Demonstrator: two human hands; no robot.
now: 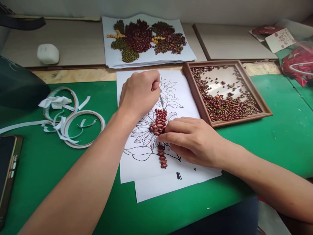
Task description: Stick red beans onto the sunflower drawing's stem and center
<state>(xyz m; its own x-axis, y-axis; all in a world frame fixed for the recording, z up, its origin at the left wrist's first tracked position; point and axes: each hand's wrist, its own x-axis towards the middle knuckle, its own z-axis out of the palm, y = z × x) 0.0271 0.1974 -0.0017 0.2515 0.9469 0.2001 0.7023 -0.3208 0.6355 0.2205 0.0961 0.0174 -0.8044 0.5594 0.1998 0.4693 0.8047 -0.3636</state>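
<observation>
A white sheet (144,173) printed with line-drawn flowers lies on the green tabletop. Speckled red-brown beans (157,127) cover the large flower's centre, and a column of similar beans (162,158) runs down its stem. Small red beans (161,114) form a patch just above the centre. My left hand (140,93) is closed in a pinch over the upper part of the sheet. A slim grey shape shows below its fingers; whatever they hold is too hidden to name. My right hand (193,140) rests with fingers stretched out on the drawing, fingertips beside the bean-covered centre.
A brown wooden frame tray (215,124) of loose mixed beans stands at right. Behind lies a finished-looking bean picture (138,36) on paper. Tape rolls (83,112) with torn strips, a phone (8,169), a white case (48,54) and a dark container (19,85) are at left.
</observation>
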